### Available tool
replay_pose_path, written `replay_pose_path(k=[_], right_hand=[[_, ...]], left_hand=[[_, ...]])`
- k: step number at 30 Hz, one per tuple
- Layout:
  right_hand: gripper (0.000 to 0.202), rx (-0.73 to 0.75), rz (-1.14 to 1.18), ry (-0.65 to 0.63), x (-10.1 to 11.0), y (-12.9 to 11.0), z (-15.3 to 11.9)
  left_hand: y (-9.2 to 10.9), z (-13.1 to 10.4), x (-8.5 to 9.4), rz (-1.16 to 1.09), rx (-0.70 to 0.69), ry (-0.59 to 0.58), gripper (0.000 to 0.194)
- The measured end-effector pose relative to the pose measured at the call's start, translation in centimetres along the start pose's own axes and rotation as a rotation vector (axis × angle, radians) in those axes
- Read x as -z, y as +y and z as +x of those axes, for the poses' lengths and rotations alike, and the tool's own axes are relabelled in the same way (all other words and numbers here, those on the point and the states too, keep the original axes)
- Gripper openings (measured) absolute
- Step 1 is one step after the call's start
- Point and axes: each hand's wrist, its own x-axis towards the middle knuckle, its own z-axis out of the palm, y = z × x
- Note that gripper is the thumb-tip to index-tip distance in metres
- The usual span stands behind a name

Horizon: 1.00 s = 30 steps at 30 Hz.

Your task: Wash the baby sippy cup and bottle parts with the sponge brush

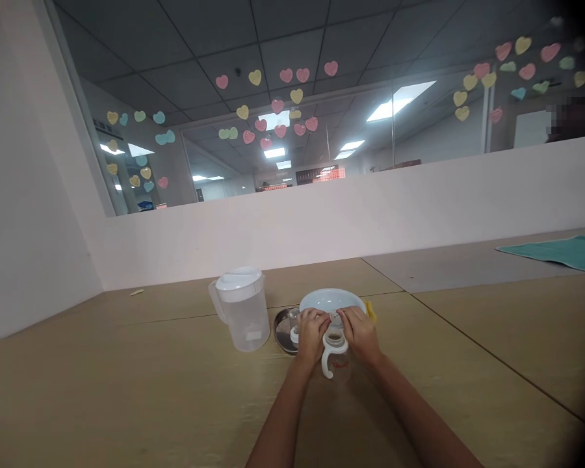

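My left hand (312, 333) and my right hand (361, 333) are close together over a small glass pot (340, 361) with a white collar and handle. Fingers of both hands are pinched on a small clear or whitish item (336, 319), too small to name. The pot stands upright with its mouth uncovered, and something reddish shows on its side. Just behind the hands is a white bowl (332, 298). Left of my left hand, a round metal tray (281, 333) holds a small glass part with a white base (294, 333), partly hidden by the hand.
A translucent lidded pitcher (248, 318) stands left of the metal tray. Something yellow (371, 311) shows at the bowl's right edge. A green cloth (565, 252) lies at the far right. Behind the table are a low white wall (292, 227) and a window with heart stickers.
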Motion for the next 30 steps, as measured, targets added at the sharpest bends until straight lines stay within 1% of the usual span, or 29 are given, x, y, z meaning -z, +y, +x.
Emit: replay_pose_path(k=[4,7,11,16,22,27,30], right_hand=[[0.025,0.075,-0.076,0.079,0.1,-0.3,0.2],[0.024,0.084,-0.088,0.116,0.4,-0.5,0.3],[0.023,0.096,-0.070,0.124,1.0,-1.1,0.6],[0.023,0.104,-0.060,0.137,1.4,-1.3,0.8],[0.026,0.100,-0.062,0.104,1.6,-1.3,0.6],[0.023,0.120,-0.058,0.122,1.7,-1.4,0.6],[0.021,0.107,-0.047,0.145,1.6,-1.3,0.5]], left_hand=[[0.1,0.1,0.0,0.068,-0.037,0.029,0.021],[0.0,0.0,0.2,0.105,-0.056,0.062,0.021],[0.0,-0.1,0.4,0.127,-0.063,0.077,0.020],[0.0,-0.1,-0.1,0.113,-0.066,0.086,0.019],[-0.2,-0.3,-0.2,0.115,-0.049,0.085,0.021],[-0.1,-0.4,-0.1,0.109,-0.033,0.082,0.021],[0.0,-0.4,-0.1,0.102,-0.041,0.081,0.021]])
